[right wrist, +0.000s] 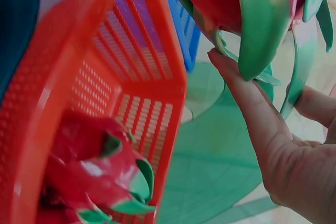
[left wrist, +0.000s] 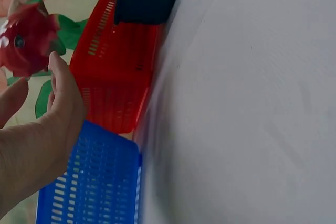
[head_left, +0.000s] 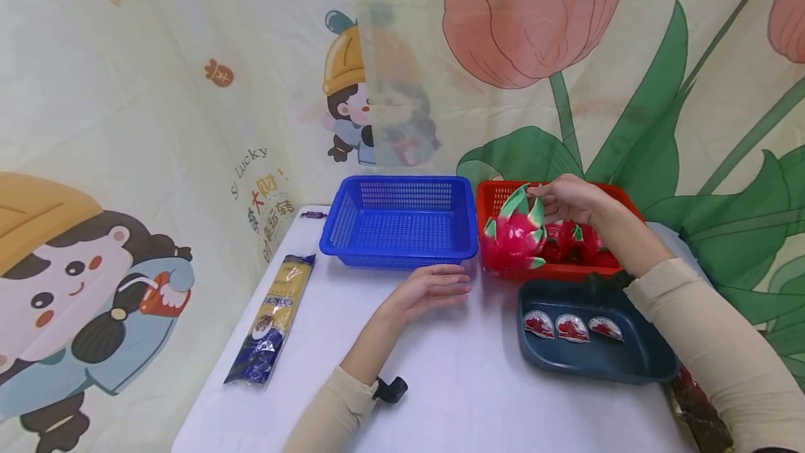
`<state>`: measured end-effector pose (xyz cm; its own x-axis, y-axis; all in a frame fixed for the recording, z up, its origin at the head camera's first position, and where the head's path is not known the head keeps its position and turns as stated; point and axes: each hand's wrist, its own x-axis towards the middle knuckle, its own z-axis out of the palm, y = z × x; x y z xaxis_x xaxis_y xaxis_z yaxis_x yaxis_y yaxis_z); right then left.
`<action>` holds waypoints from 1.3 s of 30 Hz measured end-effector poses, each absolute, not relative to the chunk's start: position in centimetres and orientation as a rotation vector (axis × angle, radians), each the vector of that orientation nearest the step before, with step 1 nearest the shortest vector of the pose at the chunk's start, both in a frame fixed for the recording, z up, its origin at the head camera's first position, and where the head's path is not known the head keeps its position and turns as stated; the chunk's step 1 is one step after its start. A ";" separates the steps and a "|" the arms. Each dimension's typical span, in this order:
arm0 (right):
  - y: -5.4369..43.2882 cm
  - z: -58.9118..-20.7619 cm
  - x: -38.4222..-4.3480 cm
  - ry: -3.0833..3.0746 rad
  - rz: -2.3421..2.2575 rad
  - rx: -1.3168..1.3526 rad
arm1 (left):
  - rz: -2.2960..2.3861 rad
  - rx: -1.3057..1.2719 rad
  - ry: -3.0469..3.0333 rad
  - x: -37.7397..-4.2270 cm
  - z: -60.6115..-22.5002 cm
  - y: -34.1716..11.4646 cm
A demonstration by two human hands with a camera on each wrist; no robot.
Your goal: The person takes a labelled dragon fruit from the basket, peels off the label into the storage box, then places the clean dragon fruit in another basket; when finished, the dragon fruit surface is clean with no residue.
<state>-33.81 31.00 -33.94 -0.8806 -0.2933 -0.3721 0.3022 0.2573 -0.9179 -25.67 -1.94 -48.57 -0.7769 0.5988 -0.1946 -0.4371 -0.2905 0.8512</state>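
Observation:
My right hand pinches a pink dragon fruit by its green leaf tips, above the left end of the red basket. In the right wrist view the thumb and fingers lie among those leaves, with the fruit's body hanging beyond them. Other dragon fruits lie inside the red basket, partly hidden by my right arm in the head view. My left hand, fingers extended and holding nothing, hovers in front of the blue basket. From the left wrist, the held fruit appears just beyond my left fingertips.
A dark tray with several red-and-white fruit labels stands before the red basket. On the left of the white table lie a yellow-and-blue packet and a small purple wrapped piece. A printed curtain hangs behind the baskets.

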 end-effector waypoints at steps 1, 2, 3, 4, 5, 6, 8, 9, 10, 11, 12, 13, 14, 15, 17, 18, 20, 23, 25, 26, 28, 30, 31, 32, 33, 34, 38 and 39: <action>31.2 -33.8 -34.2 2.060 -1.662 0.013 | 2.103 0.196 1.288 -25.7 -48.5 -1.4; 31.5 -33.7 -34.6 2.059 -1.661 0.017 | 2.107 0.179 1.261 -25.7 -48.6 -0.9; 31.7 -33.6 -35.0 2.059 -1.657 0.025 | 2.113 0.161 1.235 -25.7 -48.5 -0.4; 31.9 -33.5 -35.3 2.062 -1.650 0.033 | 2.123 0.137 1.208 -25.7 -48.4 0.2; 32.1 -33.4 -35.7 2.069 -1.643 0.039 | 2.135 0.111 1.182 -25.8 -48.4 0.7; 32.2 -33.2 -35.9 2.077 -1.638 0.049 | 2.141 0.095 1.155 -25.8 -48.4 1.1; 32.5 -33.1 -36.5 2.092 -1.625 0.061 | 2.158 0.060 1.119 -25.9 -48.3 2.0; 32.6 -33.0 -36.8 2.099 -1.616 0.066 | 2.163 0.053 1.107 -26.0 -48.2 2.4; 32.7 -33.0 -37.0 2.107 -1.608 0.071 | 2.169 0.043 1.092 -26.1 -48.2 2.8; 32.8 -33.1 -37.2 2.117 -1.598 0.075 | 2.176 0.032 1.083 -26.2 -48.2 3.2; 32.9 -33.2 -37.5 2.126 -1.588 0.079 | 2.183 0.020 1.076 -26.2 -48.1 3.5; 33.0 -33.3 -37.7 2.136 -1.576 0.082 | 2.190 0.008 1.071 -26.3 -48.1 3.8; 33.0 -33.5 -37.9 2.147 -1.565 0.086 | 2.196 -0.001 1.067 -26.4 -48.1 4.1; 33.0 -33.7 -38.1 2.156 -1.555 0.087 | 2.203 -0.006 1.064 -26.5 -48.1 4.4; 33.1 -34.0 -38.4 2.176 -1.536 0.095 | 2.219 -0.014 1.062 -26.7 -48.2 4.7; 33.1 -34.3 -38.6 2.188 -1.524 0.102 | 2.223 -0.009 1.065 -26.8 -48.3 4.8; 33.0 -34.7 -38.8 2.215 -1.493 0.122 | 2.223 0.012 1.079 -26.9 -48.5 4.9; 32.9 -35.2 -39.1 2.287 -1.403 0.156 | 2.223 0.023 1.077 -27.1 -48.8 4.7; 32.7 -35.5 -39.2 2.342 -1.344 0.183 | 2.220 0.033 1.067 -27.2 -48.9 4.5; 32.5 -35.6 -39.2 2.375 -1.320 0.193 | 2.218 0.046 1.066 -27.2 -48.9 4.4; 32.0 -35.7 -39.3 2.435 -1.298 0.234 | 2.205 0.064 1.053 -27.2 -49.0 4.2; 31.4 -35.8 -39.4 2.498 -1.283 0.280 | 2.191 0.090 1.039 -27.3 -49.0 4.1; 31.1 -35.9 -39.4 2.542 -1.261 0.303 | 2.186 0.101 1.033 -27.3 -49.0 4.1; 30.8 -35.9 -39.5 2.586 -1.236 0.324 | 2.180 0.110 1.028 -27.3 -48.9 4.1; 30.5 -36.1 -39.5 2.629 -1.207 0.348 | 2.177 0.109 1.017 -27.3 -48.9 4.1; 30.2 -36.2 -39.6 2.672 -1.175 0.361 | 2.177 0.108 1.011 -27.3 -48.9 4.1; 29.2 -37.2 -39.6 2.832 -1.011 0.398 | 2.186 0.114 1.013 -27.3 -48.9 4.2; 29.0 -37.5 -39.5 2.855 -0.975 0.403 | 2.190 0.115 1.013 -27.3 -49.0 4.3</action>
